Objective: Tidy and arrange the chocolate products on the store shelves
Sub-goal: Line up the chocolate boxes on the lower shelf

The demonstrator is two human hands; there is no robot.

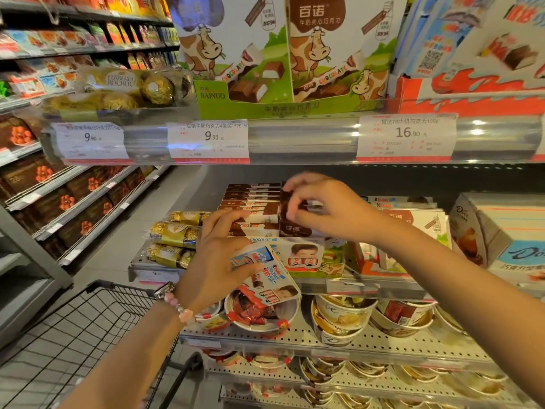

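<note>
She stands at the middle shelf (368, 286), both arms up. Her left hand (219, 258) grips a white Kinder chocolate box (269, 276), tilted, just in front of the shelf edge. Her right hand (321, 208) pinches the top of a stack of brown Bainuo chocolate bars (253, 206) at the shelf's centre. Ferrero Rocher packs (174, 240) lie just left of the stack. A black wire cart (76, 335) sits below.

Even overhead store light, moderately bright. Specular glare on clear price rail (295, 140). Underside of that shelf shadowed. Wide-angle bowing at frame edges. Right hand (321, 208) motion-blurred; upper boxes (283, 48) soft; far aisle shelves (59, 69) unfocused.
</note>
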